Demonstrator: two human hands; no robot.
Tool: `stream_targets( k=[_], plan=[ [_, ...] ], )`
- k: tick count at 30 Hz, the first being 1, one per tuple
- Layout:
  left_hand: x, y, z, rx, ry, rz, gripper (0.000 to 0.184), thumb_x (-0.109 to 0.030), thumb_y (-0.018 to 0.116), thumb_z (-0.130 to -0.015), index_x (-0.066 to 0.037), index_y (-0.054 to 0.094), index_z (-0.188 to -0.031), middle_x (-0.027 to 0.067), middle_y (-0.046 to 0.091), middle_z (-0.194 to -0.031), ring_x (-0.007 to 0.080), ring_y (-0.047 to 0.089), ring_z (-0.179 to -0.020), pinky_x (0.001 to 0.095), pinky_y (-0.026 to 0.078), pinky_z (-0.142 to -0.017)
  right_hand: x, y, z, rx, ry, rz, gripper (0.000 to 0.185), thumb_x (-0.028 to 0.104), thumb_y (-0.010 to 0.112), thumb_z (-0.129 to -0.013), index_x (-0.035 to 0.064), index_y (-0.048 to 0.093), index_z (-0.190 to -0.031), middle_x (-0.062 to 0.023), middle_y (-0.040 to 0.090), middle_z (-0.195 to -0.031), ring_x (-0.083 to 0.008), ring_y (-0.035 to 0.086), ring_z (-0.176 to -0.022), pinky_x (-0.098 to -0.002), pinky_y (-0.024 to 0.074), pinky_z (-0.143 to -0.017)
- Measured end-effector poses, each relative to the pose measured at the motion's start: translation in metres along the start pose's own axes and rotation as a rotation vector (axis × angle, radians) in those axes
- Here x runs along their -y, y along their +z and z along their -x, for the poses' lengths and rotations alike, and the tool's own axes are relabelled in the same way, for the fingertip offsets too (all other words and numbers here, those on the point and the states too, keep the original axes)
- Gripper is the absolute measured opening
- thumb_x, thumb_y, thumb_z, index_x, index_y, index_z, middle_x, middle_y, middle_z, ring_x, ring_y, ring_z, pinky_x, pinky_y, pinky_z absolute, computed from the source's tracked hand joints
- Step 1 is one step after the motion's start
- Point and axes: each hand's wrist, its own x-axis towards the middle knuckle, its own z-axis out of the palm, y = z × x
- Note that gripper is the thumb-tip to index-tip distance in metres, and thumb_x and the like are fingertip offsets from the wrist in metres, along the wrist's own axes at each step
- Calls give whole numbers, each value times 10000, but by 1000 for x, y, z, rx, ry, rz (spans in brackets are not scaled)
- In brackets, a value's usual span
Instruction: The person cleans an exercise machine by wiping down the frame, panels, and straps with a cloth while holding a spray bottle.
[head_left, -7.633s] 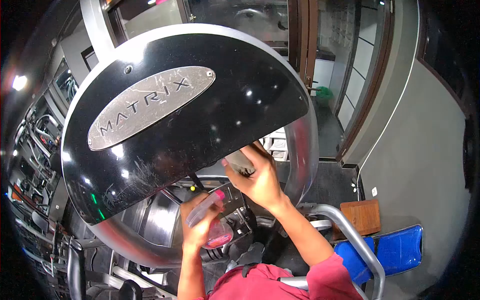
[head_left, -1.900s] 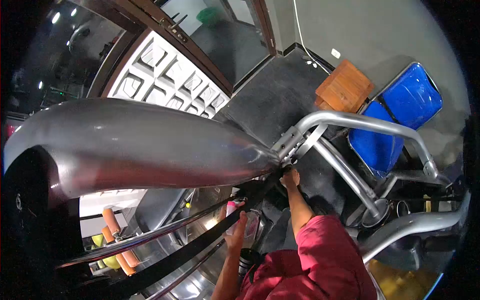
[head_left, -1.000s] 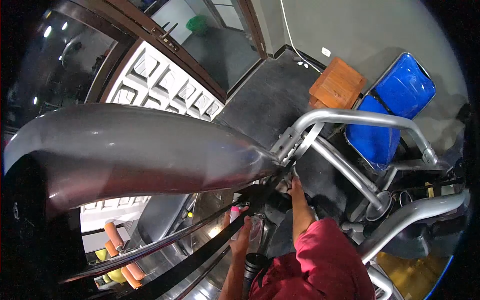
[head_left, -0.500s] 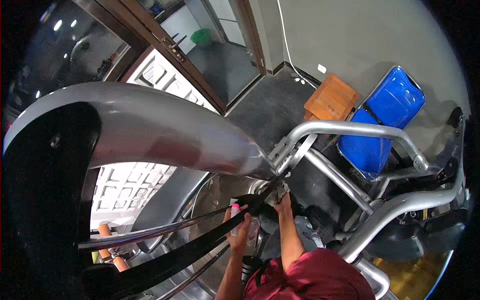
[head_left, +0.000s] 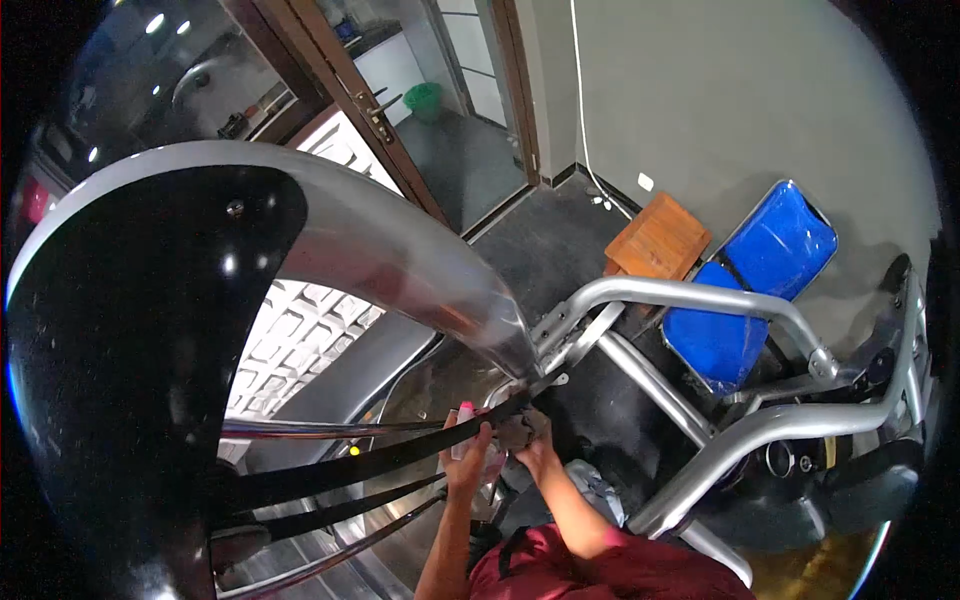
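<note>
My left hand (head_left: 466,466) is closed around a small white bottle with a pink top (head_left: 465,410), held upright beside a black strap (head_left: 370,465). My right hand (head_left: 538,450) grips a crumpled greyish-brown cloth (head_left: 517,431). The cloth is close to the strap's far end, near the lower end of a thick, curved silver frame (head_left: 420,255); whether it touches either one I cannot tell. Part of the left hand is behind the strap.
A large black panel (head_left: 120,350) fills the left side. Silver tubes (head_left: 700,292) bend across the right. Beyond them are a wooden stool (head_left: 660,238) and a blue chair (head_left: 780,240) by the grey wall. A brown-framed door (head_left: 350,90) is at the back.
The view has shifted, and the silver frame and black panel appear further right. My right hand with the cloth is now lower and closer to my left hand, which still holds the bottle.
</note>
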Motion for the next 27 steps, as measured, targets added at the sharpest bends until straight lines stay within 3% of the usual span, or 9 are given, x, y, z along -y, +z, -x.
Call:
stream_targets(
  k=[3,11,13,14,17,20,21,26,27],
  plan=[
    [-19,7,7,15,-53,16,499,-46,730,-879,5,495,-1316,50,676,-1109,108,611,-970,271,493,-872,12,3,5,-36,3,100,389,344,438,-954,78,660,-1131,-129,700,-1090,-305,689,-968,-476,585,-832],
    [-14,15,4,-121,20,-40,434,-68,745,-874,-6,552,-1258,54,681,-1068,114,628,-922,276,515,-804,34,-31,-17,166,93,41,428,382,426,-965,66,648,-1149,-132,701,-1086,-312,696,-960,-495,582,-843],
    [-25,24,-2,-175,-22,-51,439,-73,742,-877,-3,554,-1267,66,681,-1067,120,632,-933,284,521,-797,31,15,14,155,212,112,448,373,408,-979,60,612,-1226,-128,686,-1151,-304,688,-989,-502,576,-854],
    [-28,19,-8,-60,-25,-124,503,-122,766,-865,-7,539,-1298,71,676,-1083,134,630,-969,293,521,-819,30,26,21,156,213,121,448,373,408,-979,60,612,-1226,-128,686,-1151,-304,688,-989,-502,576,-854],
    [-37,31,-12,-8,-48,-343,553,-218,783,-855,-31,554,-1322,56,666,-1097,141,622,-952,304,511,-838,31,65,53,39,243,493,462,322,362,-1005,55,555,-1329,-116,647,-1230,-271,657,-1048,-440,548,-911],
    [-43,49,-19,-42,-83,-451,524,-263,790,-844,-44,601,-1280,45,668,-1088,141,624,-911,305,502,-830,36,89,59,267,203,193,411,334,401,-1019,59,594,-1256,-109,659,-1192,-265,637,-1085,-428,529,-936],
    [-44,52,-21,-12,-106,-409,507,-259,804,-831,-36,619,-1246,56,674,-1079,146,631,-923,305,502,-825,35,100,57,312,119,281,425,367,410,-1018,71,591,-1264,-86,652,-1212,-251,623,-1108,-424,529,-928],
    [-70,62,-7,-46,-112,-463,497,-268,840,-808,-38,617,-1188,71,651,-1130,150,634,-1010,282,521,-796,34,73,23,183,181,195,476,464,439,-999,100,598,-1261,-69,655,-1216,-254,624,-1114,-411,523,-934],
    [-55,52,-2,-94,-18,-268,400,-232,811,-837,-38,639,-1140,51,659,-1069,133,633,-961,265,516,-756,33,77,27,131,140,234,480,473,437,-997,103,602,-1255,-71,655,-1221,-260,627,-1113,-420,520,-941]
  ],
)
